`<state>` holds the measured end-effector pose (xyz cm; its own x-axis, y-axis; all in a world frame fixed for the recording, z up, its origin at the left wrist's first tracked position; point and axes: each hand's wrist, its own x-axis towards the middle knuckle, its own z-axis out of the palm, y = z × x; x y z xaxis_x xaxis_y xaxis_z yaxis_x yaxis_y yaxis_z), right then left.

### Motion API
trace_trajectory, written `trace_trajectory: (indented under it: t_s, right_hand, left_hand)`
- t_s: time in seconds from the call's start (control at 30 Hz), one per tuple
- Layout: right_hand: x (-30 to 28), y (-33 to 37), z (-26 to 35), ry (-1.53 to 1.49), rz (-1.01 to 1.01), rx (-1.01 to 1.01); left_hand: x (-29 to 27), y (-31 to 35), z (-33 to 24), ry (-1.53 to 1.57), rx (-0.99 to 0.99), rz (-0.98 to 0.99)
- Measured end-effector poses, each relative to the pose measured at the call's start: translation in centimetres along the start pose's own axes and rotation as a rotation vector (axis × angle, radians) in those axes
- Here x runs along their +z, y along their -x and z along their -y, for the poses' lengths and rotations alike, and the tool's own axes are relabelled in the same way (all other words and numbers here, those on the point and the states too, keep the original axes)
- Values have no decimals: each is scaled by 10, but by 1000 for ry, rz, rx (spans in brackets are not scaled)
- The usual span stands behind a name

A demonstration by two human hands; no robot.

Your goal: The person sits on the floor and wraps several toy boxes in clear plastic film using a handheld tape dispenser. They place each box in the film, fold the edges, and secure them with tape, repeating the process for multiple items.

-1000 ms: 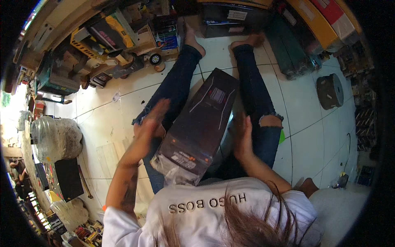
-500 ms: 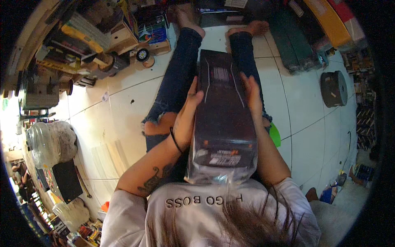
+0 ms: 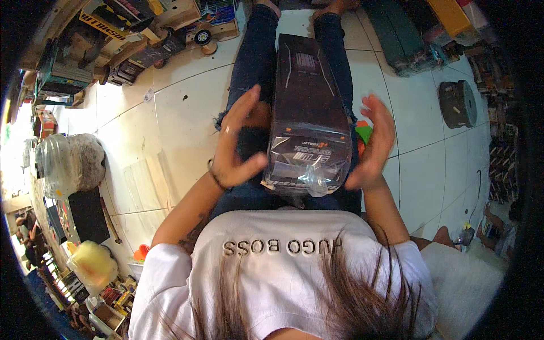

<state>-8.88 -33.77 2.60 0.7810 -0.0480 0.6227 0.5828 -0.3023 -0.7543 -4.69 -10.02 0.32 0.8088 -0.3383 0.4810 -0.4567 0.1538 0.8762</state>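
Note:
A long dark box [image 3: 306,102] in clear plastic wrap rests on my thighs, its near end facing me. Crumpled clear film [image 3: 324,180] bunches up at that near end. To the left of the box, my left hand [image 3: 239,144] is raised with thumb and fingers spread, holding nothing. On the other side my right hand [image 3: 374,141] is also open, its fingers apart and slightly curled, close to the box's right side. A green and orange thing [image 3: 362,135] shows partly between the box and my right hand.
White floor tiles [image 3: 175,130] surround my legs. Wooden toy vehicles [image 3: 153,45] stand at the upper left, large clear plastic bottles [image 3: 71,164] at the left. Dark green boxes [image 3: 399,39] lie at the upper right, near a round black spool-like thing [image 3: 458,104].
Both hands have let go of the box's sides and moved apart from it. The box now lies on my thighs, and the whole view has shifted slightly.

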Motion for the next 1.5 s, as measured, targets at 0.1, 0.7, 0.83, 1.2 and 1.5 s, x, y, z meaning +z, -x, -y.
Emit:
trace_trajectory:
  t_s: [0.1,0.7,0.83,1.2,1.5]
  right_hand:
    - [-4,-2,36,446,303,-274]
    - [-25,12,55,227,82,-2]
    - [-11,-3,69,400,245,-3]
    - [-6,2,53,236,118,-72]
    - [18,63,31,-524,113,487]
  left_hand:
    - [-15,9,-20,-388,199,145]
    - [2,5,-51,-544,242,51]
    - [15,-5,-66,-664,204,62]
    - [-6,-7,-40,-250,122,218]
    - [41,44,-14,343,-52,-10]
